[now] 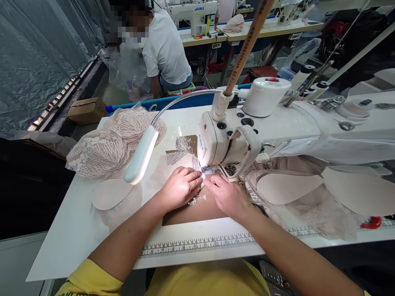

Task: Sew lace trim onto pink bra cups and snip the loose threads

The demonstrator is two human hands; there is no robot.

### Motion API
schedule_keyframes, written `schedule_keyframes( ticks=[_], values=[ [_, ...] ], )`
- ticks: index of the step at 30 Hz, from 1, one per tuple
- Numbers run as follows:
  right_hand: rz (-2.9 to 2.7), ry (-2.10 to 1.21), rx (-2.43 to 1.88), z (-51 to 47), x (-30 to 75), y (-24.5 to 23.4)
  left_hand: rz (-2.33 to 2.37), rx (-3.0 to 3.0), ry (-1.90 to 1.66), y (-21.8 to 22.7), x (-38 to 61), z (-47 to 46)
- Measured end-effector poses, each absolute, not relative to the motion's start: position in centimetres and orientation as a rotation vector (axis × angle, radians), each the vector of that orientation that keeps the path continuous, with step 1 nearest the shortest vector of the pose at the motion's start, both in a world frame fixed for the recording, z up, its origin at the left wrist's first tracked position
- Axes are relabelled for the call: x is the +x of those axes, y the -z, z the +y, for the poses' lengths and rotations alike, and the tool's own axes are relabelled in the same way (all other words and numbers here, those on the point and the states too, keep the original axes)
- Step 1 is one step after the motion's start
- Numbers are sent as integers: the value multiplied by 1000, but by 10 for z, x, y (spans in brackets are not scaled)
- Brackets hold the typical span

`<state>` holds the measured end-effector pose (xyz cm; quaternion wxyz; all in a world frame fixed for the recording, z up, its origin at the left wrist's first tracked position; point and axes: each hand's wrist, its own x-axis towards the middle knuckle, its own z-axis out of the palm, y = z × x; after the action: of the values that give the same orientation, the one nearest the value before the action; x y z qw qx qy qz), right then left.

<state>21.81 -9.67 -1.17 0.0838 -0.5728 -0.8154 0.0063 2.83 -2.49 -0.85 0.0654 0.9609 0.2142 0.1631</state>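
My left hand (182,187) is just left of the sewing machine's (228,139) presser foot, its fingers curled together over a piece of pale lace fabric (175,161). From the right, my right hand (230,196) reaches the same spot, thumb and fingers closed at the fabric's edge in front of the needle. The fingertips almost meet there and hide the edge they hold. Under both hands lies a brown plate (191,213) on the white table (77,218). A white lamp head (142,155) on a bendy metal neck hangs over the left hand's side.
Pale lace pieces are heaped (114,139) at the back left. A pale cup-shaped piece (112,193) lies nearer. More cut pieces (290,187) lie right of the machine. A ruler strip (197,245) runs along the front edge. Beyond the table a person (166,49) sits bent over.
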Motion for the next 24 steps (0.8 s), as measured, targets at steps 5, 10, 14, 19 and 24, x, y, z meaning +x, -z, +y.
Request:
schedule_keyframes(
  ticks=[5, 10, 14, 19, 24],
  values=[
    [-2405, 22, -1728, -95, 217, 15, 690, 2912, -480, 7, 29, -18],
    [-2379, 64, -1722, -92, 216, 18, 748, 2919, -464, 10, 30, -10],
    [-2372, 51, -1722, -92, 217, 18, 845, 2904, -492, 13, 30, -6],
    [-2381, 49, -1695, -93, 220, 19, 1052, 2858, -528, 17, 27, -3],
    [-2374, 46, -1637, -93, 223, 21, 1252, 2796, -561, 20, 22, 2]
  ],
)
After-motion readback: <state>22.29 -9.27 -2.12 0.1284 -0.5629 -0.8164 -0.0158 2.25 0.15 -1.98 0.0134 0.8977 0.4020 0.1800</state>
